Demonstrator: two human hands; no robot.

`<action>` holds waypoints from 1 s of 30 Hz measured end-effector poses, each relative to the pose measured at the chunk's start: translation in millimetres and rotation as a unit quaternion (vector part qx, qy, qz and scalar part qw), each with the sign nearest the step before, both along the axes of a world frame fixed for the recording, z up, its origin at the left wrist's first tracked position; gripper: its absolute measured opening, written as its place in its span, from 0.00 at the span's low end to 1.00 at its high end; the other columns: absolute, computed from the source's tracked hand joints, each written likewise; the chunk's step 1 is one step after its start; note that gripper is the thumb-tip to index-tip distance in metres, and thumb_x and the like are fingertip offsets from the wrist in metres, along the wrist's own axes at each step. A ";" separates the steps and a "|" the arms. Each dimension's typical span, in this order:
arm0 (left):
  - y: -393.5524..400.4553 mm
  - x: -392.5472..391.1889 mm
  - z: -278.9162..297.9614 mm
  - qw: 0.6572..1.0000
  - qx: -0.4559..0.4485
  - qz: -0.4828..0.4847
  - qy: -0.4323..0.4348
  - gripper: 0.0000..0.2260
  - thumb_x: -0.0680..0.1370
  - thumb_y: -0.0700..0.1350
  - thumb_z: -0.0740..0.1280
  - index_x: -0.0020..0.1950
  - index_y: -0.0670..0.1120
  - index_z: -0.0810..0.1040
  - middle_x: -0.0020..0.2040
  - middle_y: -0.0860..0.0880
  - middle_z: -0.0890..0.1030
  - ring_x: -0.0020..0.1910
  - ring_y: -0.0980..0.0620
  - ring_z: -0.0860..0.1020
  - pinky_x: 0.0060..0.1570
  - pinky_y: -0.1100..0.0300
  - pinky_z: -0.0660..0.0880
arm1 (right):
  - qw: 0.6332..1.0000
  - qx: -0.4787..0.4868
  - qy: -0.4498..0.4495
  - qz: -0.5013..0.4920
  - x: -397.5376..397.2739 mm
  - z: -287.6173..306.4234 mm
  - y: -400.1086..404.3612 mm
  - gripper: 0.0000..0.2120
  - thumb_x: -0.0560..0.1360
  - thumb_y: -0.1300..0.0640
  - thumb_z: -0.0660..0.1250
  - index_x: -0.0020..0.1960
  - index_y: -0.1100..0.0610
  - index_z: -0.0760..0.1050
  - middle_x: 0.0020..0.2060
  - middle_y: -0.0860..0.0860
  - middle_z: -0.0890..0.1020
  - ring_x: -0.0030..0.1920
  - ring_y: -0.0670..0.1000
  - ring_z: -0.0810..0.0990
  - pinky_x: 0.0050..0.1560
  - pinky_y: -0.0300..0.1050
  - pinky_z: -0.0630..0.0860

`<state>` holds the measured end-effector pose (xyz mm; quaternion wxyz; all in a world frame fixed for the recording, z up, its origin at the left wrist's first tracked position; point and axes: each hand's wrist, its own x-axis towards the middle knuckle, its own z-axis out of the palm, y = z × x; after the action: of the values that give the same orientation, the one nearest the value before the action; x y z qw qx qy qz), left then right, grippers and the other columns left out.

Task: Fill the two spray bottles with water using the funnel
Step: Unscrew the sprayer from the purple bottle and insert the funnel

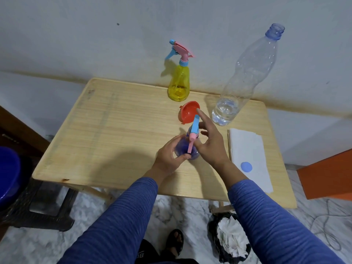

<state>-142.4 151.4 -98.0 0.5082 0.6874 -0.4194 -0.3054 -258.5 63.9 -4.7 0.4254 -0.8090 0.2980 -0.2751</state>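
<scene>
Purple bottle: translucent purple plastic spray bottle point(185, 149), upright near the wooden table's point(106, 134) front edge.
Left hand point(169, 155): clasped around its body.
Right hand point(211, 143): closed on its pink-and-blue trigger head point(193, 134).
Orange plastic funnel point(189, 112): lying just behind.
Yellow spray bottle point(179, 82): back edge.
Clear water bottle point(247, 73): uncapped, back right corner.
Writing: none legible.

We see the translucent purple plastic spray bottle point(182, 147) largely hidden by both hands; the dark blue round tub point(8, 174) is cropped at left.
</scene>
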 end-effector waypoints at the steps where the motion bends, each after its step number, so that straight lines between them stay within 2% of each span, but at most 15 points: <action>1: 0.1 0.0 0.4 1.000 0.001 -0.001 0.002 0.31 0.67 0.51 0.73 0.70 0.53 0.69 0.67 0.58 0.74 0.66 0.60 0.71 0.67 0.53 0.70 | 1.000 0.007 -0.006 0.006 -0.4 0.7 -0.9 0.34 0.72 0.62 0.67 0.71 0.41 0.60 0.62 0.35 0.71 0.60 0.39 0.73 0.62 0.43 0.73; 3: -0.1 0.0 -0.2 1.000 0.000 -0.005 0.006 0.32 0.67 0.52 0.73 0.70 0.52 0.69 0.68 0.57 0.73 0.67 0.58 0.71 0.67 0.52 0.70 | 0.999 0.031 -0.005 0.034 -3.8 0.7 -2.2 0.32 0.74 0.62 0.65 0.71 0.40 0.59 0.64 0.34 0.69 0.62 0.33 0.70 0.64 0.39 0.70; 4: 0.0 0.0 0.0 1.000 0.001 -0.006 0.006 0.32 0.68 0.52 0.73 0.70 0.52 0.69 0.68 0.57 0.73 0.67 0.58 0.71 0.67 0.52 0.70 | 0.998 0.038 0.003 0.046 -5.1 0.7 -2.6 0.33 0.74 0.63 0.64 0.72 0.39 0.58 0.66 0.35 0.68 0.64 0.33 0.69 0.64 0.38 0.69; 6: 0.2 -0.1 0.7 1.000 0.002 -0.005 0.003 0.31 0.68 0.50 0.72 0.70 0.53 0.69 0.67 0.57 0.73 0.67 0.58 0.71 0.67 0.53 0.70 | 0.998 0.033 0.015 0.052 -5.3 0.3 -3.7 0.34 0.74 0.64 0.66 0.72 0.40 0.58 0.68 0.41 0.69 0.65 0.40 0.70 0.65 0.41 0.70; 8: 0.1 -0.7 2.0 1.000 0.003 -0.003 0.001 0.31 0.68 0.50 0.73 0.70 0.53 0.69 0.67 0.58 0.73 0.67 0.58 0.71 0.67 0.54 0.70 | 0.999 0.028 0.011 0.042 -4.4 0.7 -5.5 0.32 0.72 0.63 0.66 0.72 0.44 0.62 0.67 0.45 0.72 0.63 0.43 0.72 0.65 0.46 0.72; 11: -0.3 -1.0 1.1 1.000 0.008 0.005 0.011 0.32 0.67 0.50 0.73 0.70 0.51 0.69 0.67 0.58 0.72 0.66 0.58 0.71 0.67 0.55 0.70 | 0.997 0.059 0.015 0.057 -6.5 1.4 -8.0 0.33 0.71 0.62 0.61 0.74 0.46 0.60 0.67 0.42 0.71 0.67 0.42 0.70 0.68 0.48 0.70; 14: -0.3 -0.5 0.1 1.000 0.009 0.001 0.006 0.32 0.67 0.51 0.73 0.71 0.51 0.69 0.68 0.56 0.73 0.66 0.57 0.72 0.66 0.53 0.70 | 0.995 0.066 0.035 0.066 -8.2 2.3 -8.3 0.36 0.74 0.62 0.64 0.73 0.37 0.54 0.69 0.42 0.70 0.68 0.46 0.70 0.68 0.53 0.69; 16: -0.3 -0.7 0.4 1.000 0.009 -0.005 0.005 0.32 0.67 0.50 0.73 0.71 0.51 0.69 0.67 0.56 0.73 0.66 0.57 0.72 0.66 0.53 0.71 | 0.997 0.048 0.032 0.043 -7.1 2.4 -9.7 0.36 0.73 0.62 0.67 0.71 0.36 0.56 0.63 0.45 0.75 0.62 0.46 0.74 0.65 0.54 0.72; 18: -0.6 -0.6 0.4 1.000 0.013 0.000 0.007 0.33 0.67 0.51 0.73 0.71 0.51 0.69 0.68 0.56 0.73 0.66 0.57 0.72 0.66 0.54 0.71 | 0.998 0.051 0.029 0.035 -6.8 0.4 -12.3 0.34 0.72 0.65 0.66 0.71 0.40 0.60 0.60 0.40 0.76 0.60 0.44 0.74 0.64 0.55 0.73; 20: -0.7 -0.4 0.8 1.000 0.018 0.001 0.005 0.33 0.67 0.51 0.73 0.71 0.50 0.69 0.68 0.54 0.73 0.66 0.56 0.72 0.66 0.54 0.71 | 0.995 0.071 0.039 0.050 -8.7 -1.5 -12.9 0.36 0.73 0.68 0.65 0.73 0.41 0.60 0.63 0.34 0.72 0.64 0.41 0.72 0.66 0.57 0.71; 23: -0.3 -0.6 2.8 1.000 0.018 -0.004 0.002 0.32 0.67 0.50 0.72 0.71 0.51 0.69 0.67 0.55 0.73 0.65 0.56 0.72 0.66 0.54 0.71 | 0.994 0.082 0.035 0.060 -10.2 -1.3 -12.5 0.37 0.74 0.67 0.65 0.73 0.38 0.57 0.67 0.43 0.72 0.67 0.47 0.71 0.66 0.59 0.70; 26: -0.5 -1.0 4.0 1.000 0.017 -0.007 0.003 0.31 0.68 0.50 0.72 0.70 0.51 0.69 0.66 0.56 0.74 0.65 0.57 0.73 0.65 0.55 0.71 | 0.995 0.072 0.026 0.066 -9.2 0.8 -14.8 0.33 0.75 0.66 0.65 0.71 0.39 0.61 0.67 0.37 0.71 0.67 0.41 0.70 0.66 0.60 0.70; 27: -0.7 -1.0 3.8 1.000 0.018 -0.007 0.002 0.31 0.68 0.50 0.72 0.70 0.51 0.69 0.66 0.55 0.74 0.65 0.57 0.73 0.65 0.55 0.71 | 0.994 0.077 0.022 0.075 -9.4 0.6 -14.0 0.30 0.76 0.63 0.65 0.71 0.39 0.62 0.66 0.35 0.70 0.67 0.40 0.69 0.66 0.60 0.70; 29: -0.9 -0.4 3.2 1.000 0.018 -0.007 0.003 0.31 0.68 0.50 0.72 0.70 0.52 0.69 0.66 0.55 0.74 0.65 0.57 0.73 0.65 0.55 0.72 | 0.993 0.081 0.008 0.085 -9.7 2.9 -9.7 0.25 0.75 0.47 0.65 0.70 0.41 0.63 0.66 0.37 0.71 0.67 0.44 0.70 0.65 0.60 0.70; 30: -0.8 -0.7 3.2 1.000 0.018 -0.008 0.003 0.31 0.68 0.50 0.72 0.70 0.52 0.69 0.66 0.55 0.74 0.65 0.57 0.73 0.65 0.56 0.72 | 0.993 0.079 0.001 0.082 -9.8 3.9 -8.5 0.27 0.72 0.40 0.62 0.70 0.41 0.64 0.66 0.39 0.72 0.67 0.46 0.72 0.65 0.59 0.71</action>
<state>-143.1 150.6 -94.7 0.4946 0.6920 -0.4177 -0.3195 -268.3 55.4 -0.8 0.5092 -0.7946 0.2519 -0.2143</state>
